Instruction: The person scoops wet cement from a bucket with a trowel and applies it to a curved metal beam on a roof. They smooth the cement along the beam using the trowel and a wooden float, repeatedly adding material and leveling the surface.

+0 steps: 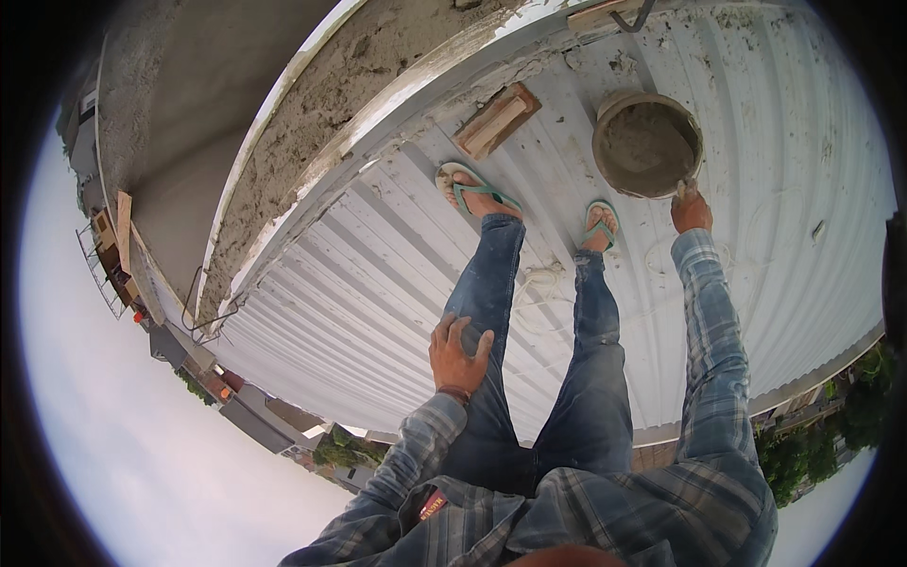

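Note:
My right hand has its fingers closed on a small mortar-coated piece at the near rim of a round bucket; whether it is a handle or a tool I cannot tell. The bucket holds grey wet mortar. My left hand rests with fingers apart on my jeans at the left leg. My feet, in green-strapped sandals, stand on white corrugated metal sheeting. A wooden float lies on the sheeting left of the bucket, above my left foot.
A curved ledge with rough mortar runs along the upper left, beside a smooth grey rendered surface. A plank and bent metal rods are at the far left. Rooftops, trees and sky show beyond the sheeting's edges; a loose pale cord lies between my legs.

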Motion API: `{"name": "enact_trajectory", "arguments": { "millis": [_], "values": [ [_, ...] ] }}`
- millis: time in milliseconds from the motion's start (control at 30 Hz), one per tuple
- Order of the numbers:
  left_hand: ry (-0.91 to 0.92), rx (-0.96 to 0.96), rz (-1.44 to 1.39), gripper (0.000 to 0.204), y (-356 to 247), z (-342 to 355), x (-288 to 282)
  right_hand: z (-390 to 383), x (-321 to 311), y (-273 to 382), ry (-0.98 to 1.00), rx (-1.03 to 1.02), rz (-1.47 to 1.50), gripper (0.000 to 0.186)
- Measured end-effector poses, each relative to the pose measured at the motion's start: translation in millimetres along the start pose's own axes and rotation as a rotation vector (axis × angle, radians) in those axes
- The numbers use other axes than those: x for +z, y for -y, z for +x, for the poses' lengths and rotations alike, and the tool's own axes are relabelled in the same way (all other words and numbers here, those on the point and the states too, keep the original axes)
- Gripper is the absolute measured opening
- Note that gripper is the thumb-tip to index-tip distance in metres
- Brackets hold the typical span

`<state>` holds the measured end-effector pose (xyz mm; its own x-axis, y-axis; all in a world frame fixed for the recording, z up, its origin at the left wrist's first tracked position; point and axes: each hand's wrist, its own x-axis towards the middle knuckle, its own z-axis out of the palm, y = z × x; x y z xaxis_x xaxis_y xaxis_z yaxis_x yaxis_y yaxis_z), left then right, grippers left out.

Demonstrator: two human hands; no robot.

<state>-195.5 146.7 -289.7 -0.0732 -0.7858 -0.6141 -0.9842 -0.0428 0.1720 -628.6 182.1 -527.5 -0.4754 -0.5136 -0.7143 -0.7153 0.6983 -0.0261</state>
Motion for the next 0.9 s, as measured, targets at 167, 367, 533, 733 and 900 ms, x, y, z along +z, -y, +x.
{"name": "enact_trajectory", "arguments": {
  "millis": [167,367,533,733,900],
  "values": [
    [0.076,-0.018,0.065,0.048,-12,-17,37,39,19,16,-0.205,0.25,0.258,0.042],
    [0.045,-0.048,0.072,0.048,-11,-26,44,-13,47,22,0.069,0.053,0.17,0.043],
    [0.061,-0.037,0.085,0.048,-28,-23,46,34,61,-5,-0.043,0.204,0.364,0.043],
    [0.065,-0.056,0.164,0.048,-27,-26,46,33,73,66,0.368,0.086,1.264,0.015],
    [0.069,-0.037,0.147,0.05,-38,-11,25,-8,62,56,0.357,0.117,1.647,0.011]
  ]
}}
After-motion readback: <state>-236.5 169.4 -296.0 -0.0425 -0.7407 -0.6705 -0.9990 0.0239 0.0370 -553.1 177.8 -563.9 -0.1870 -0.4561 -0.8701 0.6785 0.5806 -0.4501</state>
